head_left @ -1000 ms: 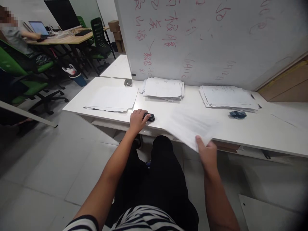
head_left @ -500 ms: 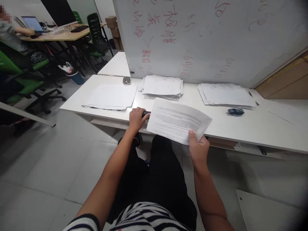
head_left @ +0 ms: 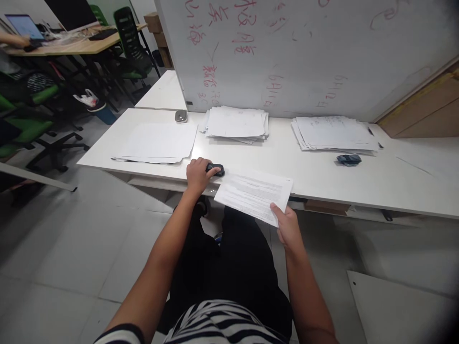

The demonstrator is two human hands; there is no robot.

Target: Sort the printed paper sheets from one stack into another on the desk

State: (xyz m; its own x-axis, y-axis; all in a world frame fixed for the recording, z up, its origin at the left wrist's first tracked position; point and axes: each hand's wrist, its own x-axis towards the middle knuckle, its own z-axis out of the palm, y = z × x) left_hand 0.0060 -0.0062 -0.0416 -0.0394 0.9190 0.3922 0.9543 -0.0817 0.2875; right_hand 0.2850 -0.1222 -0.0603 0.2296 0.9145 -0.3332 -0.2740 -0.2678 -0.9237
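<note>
My left hand (head_left: 198,176) is closed around a small black stapler (head_left: 217,169) at the desk's front edge. Printed paper sheets (head_left: 254,193) lie partly on the desk and jut over its edge, pinched at the lower right by my right hand (head_left: 287,224). A small dark mark like a staple shows at their upper right corner. The left end of the sheets is close to the stapler. Behind them rests a paper stack (head_left: 236,123), with another stack (head_left: 333,134) to the right and flat white sheets (head_left: 154,143) to the left.
A dark crumpled-looking item (head_left: 349,160) and a small silver-topped box (head_left: 181,116) lie on the white desk (head_left: 251,160). The whiteboard (head_left: 304,62) stands along its back, with cardboard (head_left: 423,110) at right. At far left, a person's arm (head_left: 14,40) reaches to a laptop (head_left: 24,27).
The right hand has lowered the sheets and moved slightly left, so they lie flatter and the marked corner shows. More of the stapler in the left hand is now visible.
</note>
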